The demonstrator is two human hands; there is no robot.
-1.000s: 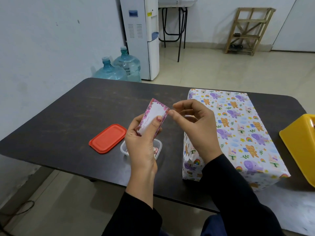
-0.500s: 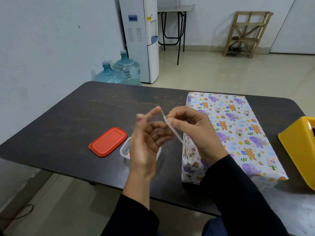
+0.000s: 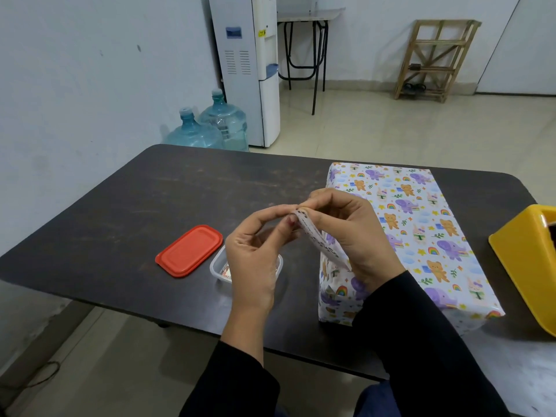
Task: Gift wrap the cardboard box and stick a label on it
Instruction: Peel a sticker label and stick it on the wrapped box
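Note:
The box (image 3: 421, 224), wrapped in white paper printed with elephants, bears and rainbows, lies on the dark table (image 3: 150, 206) at the right. In front of its near left corner, above the table, both hands hold a small label (image 3: 316, 236) seen nearly edge-on, its pale back towards me. My right hand (image 3: 358, 236) grips the label along its length. My left hand (image 3: 258, 254) pinches the label's top corner between thumb and fingertips. Whether the backing is peeling off I cannot tell.
A small clear tub (image 3: 221, 267) with more labels sits under my left hand, its red lid (image 3: 189, 250) lying beside it to the left. A yellow bin (image 3: 529, 266) stands at the table's right edge. Water bottles (image 3: 207, 127) and a dispenser (image 3: 246, 70) stand behind the table.
The label has turned from face-on to nearly edge-on. My left hand let go of its lower part, opened briefly, then came back to pinch its top corner. My right hand now holds it lengthwise.

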